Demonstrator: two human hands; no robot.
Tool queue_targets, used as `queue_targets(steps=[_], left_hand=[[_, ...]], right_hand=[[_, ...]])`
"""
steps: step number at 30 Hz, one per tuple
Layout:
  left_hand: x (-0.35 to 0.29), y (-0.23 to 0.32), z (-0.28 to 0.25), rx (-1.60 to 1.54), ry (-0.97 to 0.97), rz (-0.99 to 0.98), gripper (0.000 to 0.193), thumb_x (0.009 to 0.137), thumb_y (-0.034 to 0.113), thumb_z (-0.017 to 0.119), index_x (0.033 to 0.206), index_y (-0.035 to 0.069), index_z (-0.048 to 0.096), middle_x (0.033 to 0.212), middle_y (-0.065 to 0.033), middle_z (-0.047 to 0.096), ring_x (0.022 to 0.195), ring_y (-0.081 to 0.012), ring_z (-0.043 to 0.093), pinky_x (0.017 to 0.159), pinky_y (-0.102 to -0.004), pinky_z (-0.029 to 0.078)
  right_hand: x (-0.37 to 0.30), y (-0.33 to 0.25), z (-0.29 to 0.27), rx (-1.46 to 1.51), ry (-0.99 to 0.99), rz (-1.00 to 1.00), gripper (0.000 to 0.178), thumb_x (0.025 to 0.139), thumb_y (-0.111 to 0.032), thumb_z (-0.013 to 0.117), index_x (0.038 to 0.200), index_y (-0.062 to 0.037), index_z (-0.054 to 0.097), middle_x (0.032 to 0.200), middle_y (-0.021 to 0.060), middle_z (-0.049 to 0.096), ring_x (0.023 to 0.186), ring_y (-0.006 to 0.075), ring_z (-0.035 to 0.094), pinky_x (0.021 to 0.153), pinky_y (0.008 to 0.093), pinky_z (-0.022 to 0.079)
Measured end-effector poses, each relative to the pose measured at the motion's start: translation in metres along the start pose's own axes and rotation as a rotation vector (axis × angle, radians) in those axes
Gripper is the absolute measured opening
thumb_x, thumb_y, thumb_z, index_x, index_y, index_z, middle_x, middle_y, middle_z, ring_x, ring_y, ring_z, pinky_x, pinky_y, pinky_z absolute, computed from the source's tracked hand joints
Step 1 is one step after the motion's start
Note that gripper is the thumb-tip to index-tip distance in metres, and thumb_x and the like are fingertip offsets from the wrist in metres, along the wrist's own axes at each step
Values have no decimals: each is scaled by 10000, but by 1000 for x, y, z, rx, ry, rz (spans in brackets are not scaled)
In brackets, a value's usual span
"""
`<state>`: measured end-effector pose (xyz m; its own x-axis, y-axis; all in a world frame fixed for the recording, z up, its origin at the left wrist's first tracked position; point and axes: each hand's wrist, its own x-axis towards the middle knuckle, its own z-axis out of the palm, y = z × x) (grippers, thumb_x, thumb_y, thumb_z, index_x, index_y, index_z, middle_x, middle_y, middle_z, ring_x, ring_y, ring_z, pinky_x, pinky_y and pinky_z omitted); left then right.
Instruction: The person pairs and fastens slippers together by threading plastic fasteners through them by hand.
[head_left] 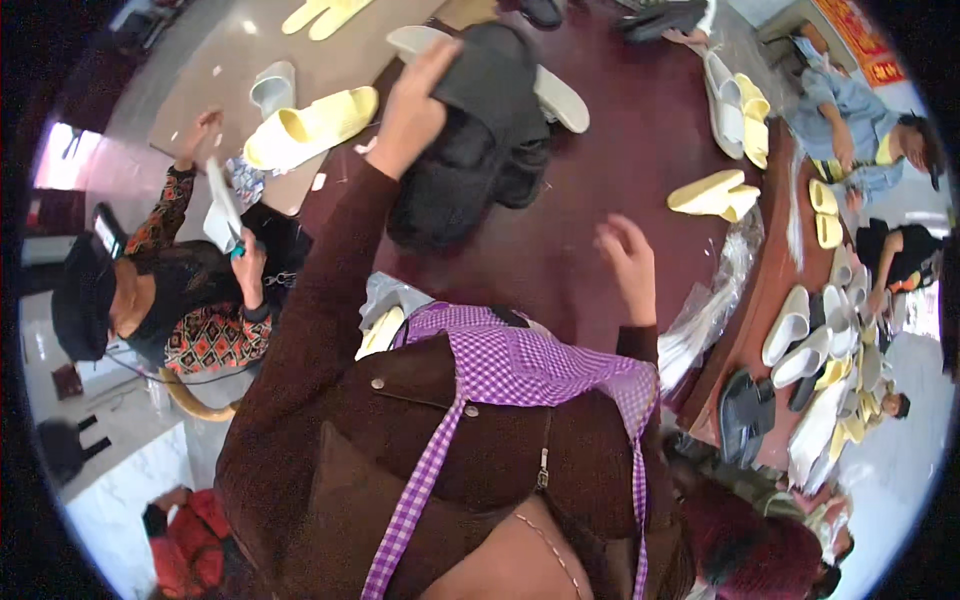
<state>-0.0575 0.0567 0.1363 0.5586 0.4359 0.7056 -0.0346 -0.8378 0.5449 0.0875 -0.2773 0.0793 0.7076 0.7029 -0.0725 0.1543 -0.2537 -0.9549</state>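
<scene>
My left hand (412,112) is closed on the edge of a black slipper (490,75) over the far part of the dark red table. More black slippers (440,195) overlap just below it, so I cannot tell how many it lifts. Behind them a pale grey slipper (562,102) sticks out on the right. My right hand (630,265) hovers over the table with its fingers apart and slightly curled, holding nothing. To its upper right lie yellow slippers (714,195).
Clear plastic bags (715,300) line the table's right edge. Yellow slippers (310,130) sit on the left tabletop. A co-worker on the left holds a white slipper (220,210). More people stand at the right, near a table (745,340) of slippers.
</scene>
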Motion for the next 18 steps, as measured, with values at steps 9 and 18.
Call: queue_targets(steps=[9, 18], left_hand=[[-77, 114, 95, -219, -574, 85, 528, 690, -3, 503, 1214, 49, 469, 1257, -201, 443, 1098, -365, 479, 915, -407, 395], [-178, 50, 82, -111, -603, -306, 541, 790, 162, 607, 1258, -9, 394, 1257, -220, 435, 1145, -326, 445, 942, -369, 375]], right_hand=[[-11, 17, 0, 674, 259, 212, 368, 869, -192, 544, 1174, -2, 466, 1070, 81, 561, 940, 149, 534, 796, 267, 434], [-94, 104, -39, 1150, 623, 383, 406, 913, -354, 455, 1161, -34, 494, 1091, 105, 577, 965, 260, 557, 830, 451, 444]])
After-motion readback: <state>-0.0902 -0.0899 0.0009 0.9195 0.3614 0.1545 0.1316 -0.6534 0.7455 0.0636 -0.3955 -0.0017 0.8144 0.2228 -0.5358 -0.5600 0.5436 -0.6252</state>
